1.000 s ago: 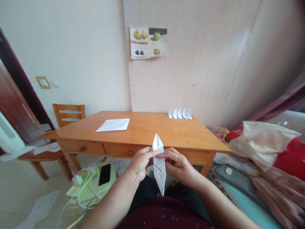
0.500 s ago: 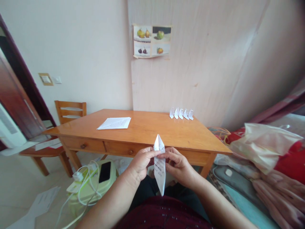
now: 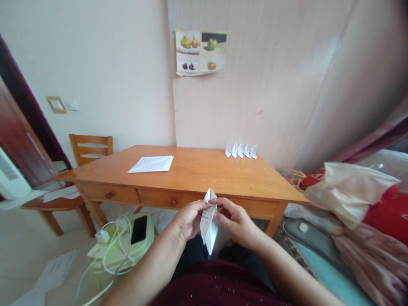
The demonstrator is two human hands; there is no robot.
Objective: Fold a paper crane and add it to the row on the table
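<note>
A long, pointed piece of folded paper [image 3: 208,225] with printed text is held upright between my hands, in front of the table's near edge. My left hand [image 3: 190,219] pinches its left side near the top, thumb on the front. From the right, my right hand [image 3: 234,221] grips the upper part with thumb and index finger, the other fingers curled. Two pointed flaps stand apart at the paper's lower end. Several small folded paper pieces [image 3: 241,150] stand in a row at the table's back right.
On the wooden table [image 3: 204,174] lies a stack of printed sheets [image 3: 151,164] at the left. A green box [image 3: 127,242] below carries a phone [image 3: 139,229] and white cables. A chair [image 3: 91,146] stands left; bags [image 3: 350,191] and cloth fill the right side.
The folded paper has turned and sunk slightly, and its lower end now shows two separated points instead of one. My right fingers have moved up toward its top.
</note>
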